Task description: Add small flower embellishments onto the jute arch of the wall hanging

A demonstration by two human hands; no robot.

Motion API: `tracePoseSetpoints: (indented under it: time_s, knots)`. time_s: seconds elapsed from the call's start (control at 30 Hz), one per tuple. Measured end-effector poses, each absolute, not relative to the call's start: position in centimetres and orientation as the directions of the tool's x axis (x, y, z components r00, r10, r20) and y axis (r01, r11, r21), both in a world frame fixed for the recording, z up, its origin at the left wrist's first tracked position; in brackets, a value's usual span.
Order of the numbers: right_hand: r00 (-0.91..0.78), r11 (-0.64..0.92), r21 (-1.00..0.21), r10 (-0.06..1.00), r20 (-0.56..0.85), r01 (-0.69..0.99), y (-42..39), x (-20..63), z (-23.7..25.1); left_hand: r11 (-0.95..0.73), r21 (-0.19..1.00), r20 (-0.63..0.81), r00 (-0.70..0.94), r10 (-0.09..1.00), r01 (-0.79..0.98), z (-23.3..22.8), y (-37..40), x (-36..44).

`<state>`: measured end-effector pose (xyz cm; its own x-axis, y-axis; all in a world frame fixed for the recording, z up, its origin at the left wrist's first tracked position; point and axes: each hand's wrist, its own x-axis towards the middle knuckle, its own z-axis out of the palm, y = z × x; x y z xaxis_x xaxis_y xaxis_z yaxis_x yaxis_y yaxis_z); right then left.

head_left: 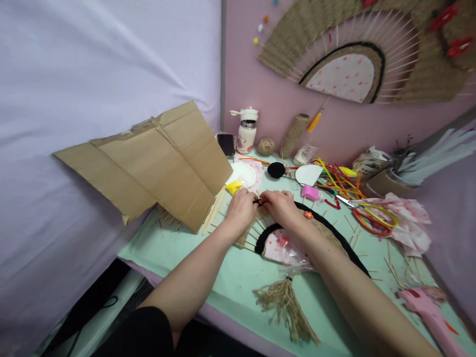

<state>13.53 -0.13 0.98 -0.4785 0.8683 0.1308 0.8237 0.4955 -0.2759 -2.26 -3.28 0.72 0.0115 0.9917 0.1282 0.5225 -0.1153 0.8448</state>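
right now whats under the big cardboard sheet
A bundle of thin wooden sticks pokes out from under the cardboard sheet on the green table. How far they run beneath is covered.

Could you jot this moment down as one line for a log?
left hand: pinching small red piece | right hand: pinching same piece | under hands: woven fan | nearby: cardboard

Both forearms are bare from the elbows down, and the left hand (241, 207) and right hand (281, 207) wear no gloves, rings or watch that can be seen. At the near edge, a black sleeve (139, 331) covers the left upper arm.
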Motion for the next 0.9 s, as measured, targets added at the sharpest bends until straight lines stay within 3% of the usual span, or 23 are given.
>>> tracePoseSetpoints:
  time_s: [0.23,0.53,0.8,0.9]
  knots:
    - [-0.475,0.493,-0.397,0.867,0.149,0.774,-0.2,13.7,0.8,-0.15,0.746,0.138,0.069,0.988,0.649,-0.1,-3.0,-2.0]
    - [-0.438,0.464,-0.481,0.882,0.173,0.744,0.6,12.9,0.7,-0.125,0.819,0.142,0.013,0.99,0.56,0.0,-3.1,-1.9]
    - [-0.361,0.48,-0.592,0.877,0.317,0.648,-0.5,14.2,3.1,-0.013,0.976,0.017,-0.016,1.0,0.215,1.8,-2.8,-1.7]
    - [-0.356,0.511,-0.663,0.859,0.368,0.547,-1.8,14.4,3.8,0.215,0.962,-0.186,0.17,0.968,-0.17,2.2,-3.0,-1.6]
